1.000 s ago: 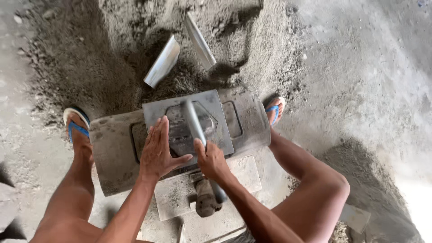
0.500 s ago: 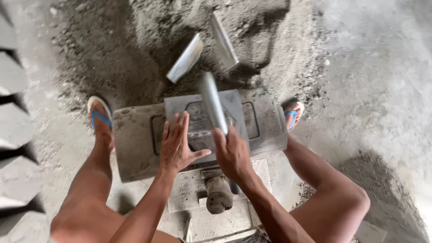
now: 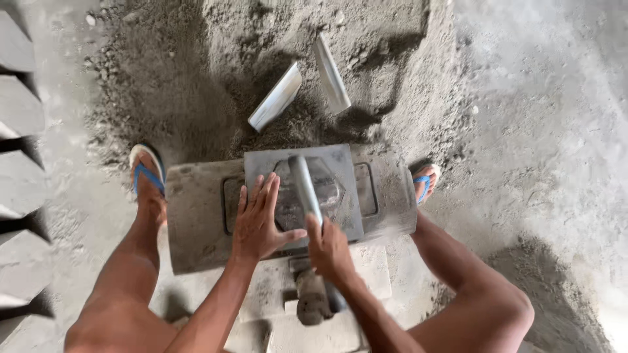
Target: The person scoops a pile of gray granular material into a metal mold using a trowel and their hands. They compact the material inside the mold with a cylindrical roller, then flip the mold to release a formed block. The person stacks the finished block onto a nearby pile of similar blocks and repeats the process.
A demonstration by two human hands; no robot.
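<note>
Left hand point(image 3: 258, 219) flat, open on grey mould plate point(image 3: 340, 176); right hand point(image 3: 328, 248) seemingly gripping metal bar point(image 3: 305, 186)

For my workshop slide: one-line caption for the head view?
Left hand flat on grey metal mould, right hand gripping metal bar, beside sand pile.

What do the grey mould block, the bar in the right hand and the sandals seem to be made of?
Mould block: probably metal or concrete, dull grey, dusty, with rounded edges.
Bar: likely steel, smooth with a faint sheen.
Sandals: probably rubber or foam, pale soles and blue straps.
</note>
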